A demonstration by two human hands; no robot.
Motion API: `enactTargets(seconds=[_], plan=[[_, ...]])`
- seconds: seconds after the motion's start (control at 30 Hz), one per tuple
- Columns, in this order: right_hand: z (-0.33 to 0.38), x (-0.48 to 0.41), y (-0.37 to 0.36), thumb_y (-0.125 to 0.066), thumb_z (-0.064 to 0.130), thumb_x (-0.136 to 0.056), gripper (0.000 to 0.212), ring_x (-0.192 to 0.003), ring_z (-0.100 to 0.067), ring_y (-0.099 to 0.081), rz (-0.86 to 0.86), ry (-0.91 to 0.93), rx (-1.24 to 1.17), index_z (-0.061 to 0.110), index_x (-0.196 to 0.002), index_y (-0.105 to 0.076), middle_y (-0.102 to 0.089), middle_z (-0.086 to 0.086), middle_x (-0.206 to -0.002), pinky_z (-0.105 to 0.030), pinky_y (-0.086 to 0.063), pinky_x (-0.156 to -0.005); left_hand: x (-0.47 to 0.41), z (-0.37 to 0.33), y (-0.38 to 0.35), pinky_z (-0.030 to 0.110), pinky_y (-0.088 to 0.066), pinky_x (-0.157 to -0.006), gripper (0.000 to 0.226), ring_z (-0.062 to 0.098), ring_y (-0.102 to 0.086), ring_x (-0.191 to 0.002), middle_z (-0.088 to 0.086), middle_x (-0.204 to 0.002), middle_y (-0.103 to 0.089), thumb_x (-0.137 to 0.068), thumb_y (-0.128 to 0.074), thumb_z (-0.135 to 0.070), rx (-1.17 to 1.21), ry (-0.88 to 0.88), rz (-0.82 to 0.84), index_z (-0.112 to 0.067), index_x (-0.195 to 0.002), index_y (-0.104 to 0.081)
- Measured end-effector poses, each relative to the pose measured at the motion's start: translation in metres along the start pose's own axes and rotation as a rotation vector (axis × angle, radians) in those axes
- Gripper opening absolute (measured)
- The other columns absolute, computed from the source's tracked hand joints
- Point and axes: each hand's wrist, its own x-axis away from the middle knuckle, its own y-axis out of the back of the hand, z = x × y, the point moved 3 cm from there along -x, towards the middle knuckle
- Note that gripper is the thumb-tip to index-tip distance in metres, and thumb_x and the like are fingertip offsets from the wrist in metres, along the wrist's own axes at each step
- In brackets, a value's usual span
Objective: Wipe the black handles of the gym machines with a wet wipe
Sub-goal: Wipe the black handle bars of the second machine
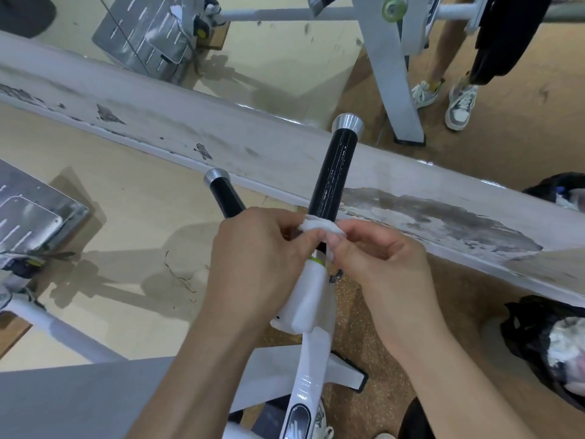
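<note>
A black handle [334, 172] with a silver end cap rises from a white machine arm [308, 299] in the middle of the view. A white wet wipe [319, 225] is wrapped around the handle's lower end. My left hand [256, 248] pinches the wipe from the left, and my right hand [376, 251] pinches it from the right, so both hands hold it against the handle. A second, shorter black handle [226, 194] with a silver cap stands just left, partly hidden behind my left hand.
A worn white ledge [190, 131] runs diagonally behind the handles, below a mirror. A person's legs and sneakers [460, 103] stand at the upper right beside a grey machine post [392, 64]. A black bag [550, 350] lies on the floor at the right.
</note>
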Motion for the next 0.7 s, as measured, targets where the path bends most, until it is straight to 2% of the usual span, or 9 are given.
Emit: enactTargets(seconds=[0.07,0.17,0.27,0.37,0.4,0.5,0.6,0.67,0.7], plan=[[-0.002,0.0,-0.002,-0.073,0.004,-0.078,0.011,-0.063,-0.008,-0.063,-0.021,0.017,-0.037,0.014,-0.081,-0.074,-0.07,0.003,-0.071,-0.028,-0.055,-0.066,-0.006,0.006,-0.002,0.03,-0.054,-0.065,0.003,0.005,-0.067,-0.068,-0.012,-0.067,-0.072,-0.073,-0.077,-0.03,0.197,0.103,-0.055,-0.028,-0.075,-0.076],[0.004,-0.014,-0.005,-0.071,-0.001,-0.078,0.013,-0.057,-0.007,-0.059,-0.092,0.043,-0.067,0.012,-0.076,-0.072,-0.066,0.005,-0.063,-0.021,-0.051,-0.058,-0.023,0.004,-0.01,0.031,-0.054,-0.06,0.013,0.009,-0.063,-0.058,-0.011,-0.056,-0.065,-0.073,-0.078,-0.017,0.301,0.165,-0.09,-0.024,-0.064,-0.072],[0.008,-0.023,-0.007,-0.07,0.001,-0.081,0.019,-0.059,-0.005,-0.059,-0.143,0.062,-0.109,0.019,-0.074,-0.071,-0.065,0.009,-0.062,-0.02,-0.049,-0.057,-0.029,-0.001,-0.012,0.03,-0.056,-0.065,0.013,0.01,-0.064,-0.061,-0.01,-0.06,-0.066,-0.075,-0.075,-0.017,0.266,0.096,-0.11,-0.024,-0.066,-0.07],[-0.004,-0.014,-0.009,-0.066,0.004,-0.085,0.018,-0.065,-0.017,-0.058,-0.03,-0.044,-0.179,0.02,-0.078,-0.071,-0.065,-0.001,-0.072,-0.033,-0.051,-0.062,-0.019,0.0,-0.007,0.027,-0.053,-0.059,0.006,0.013,-0.066,-0.061,-0.008,-0.063,-0.07,-0.074,-0.078,-0.024,0.238,0.097,0.055,-0.028,-0.071,-0.073],[-0.009,-0.011,-0.009,-0.065,0.003,-0.085,0.014,-0.065,-0.019,-0.059,0.002,-0.109,-0.247,0.016,-0.082,-0.07,-0.065,-0.005,-0.075,-0.033,-0.052,-0.062,-0.016,-0.002,-0.006,0.025,-0.052,-0.06,0.006,0.01,-0.065,-0.06,-0.009,-0.062,-0.07,-0.073,-0.079,-0.026,0.211,0.09,0.081,-0.03,-0.07,-0.074],[-0.016,-0.012,-0.009,-0.06,-0.004,-0.086,0.01,-0.065,-0.017,-0.063,0.012,-0.224,-0.46,0.002,-0.089,-0.067,-0.067,-0.011,-0.077,-0.029,-0.057,-0.064,-0.021,-0.019,-0.011,0.016,-0.045,-0.065,0.004,0.0,-0.062,-0.071,-0.012,-0.072,-0.069,-0.073,-0.076,-0.026,-0.021,-0.003,-0.006,-0.029,-0.071,-0.074],[-0.012,-0.016,-0.009,-0.055,-0.011,-0.086,0.018,-0.064,-0.017,-0.062,-0.074,-0.205,-0.586,0.001,-0.082,-0.068,-0.067,-0.008,-0.07,-0.024,-0.057,-0.065,-0.029,-0.042,-0.024,0.027,-0.044,-0.073,0.007,0.015,-0.062,-0.085,-0.006,-0.088,-0.065,-0.077,-0.069,-0.023,-0.251,-0.187,-0.024,-0.025,-0.08,-0.074],[-0.007,-0.017,-0.009,-0.056,-0.012,-0.085,0.024,-0.067,-0.017,-0.062,-0.11,-0.142,-0.605,0.005,-0.076,-0.07,-0.068,-0.007,-0.069,-0.025,-0.056,-0.069,-0.031,-0.033,-0.022,0.029,-0.047,-0.072,0.007,0.015,-0.063,-0.083,-0.006,-0.085,-0.067,-0.078,-0.067,-0.025,-0.227,-0.195,-0.063,-0.025,-0.079,-0.074],[-0.004,-0.016,-0.01,-0.06,-0.009,-0.084,0.023,-0.07,-0.018,-0.063,-0.114,-0.104,-0.555,0.008,-0.075,-0.072,-0.069,-0.008,-0.071,-0.025,-0.055,-0.071,-0.031,-0.023,-0.017,0.028,-0.049,-0.073,0.005,0.012,-0.064,-0.08,-0.009,-0.078,-0.069,-0.077,-0.069,-0.026,-0.124,-0.126,-0.094,-0.026,-0.075,-0.074]])
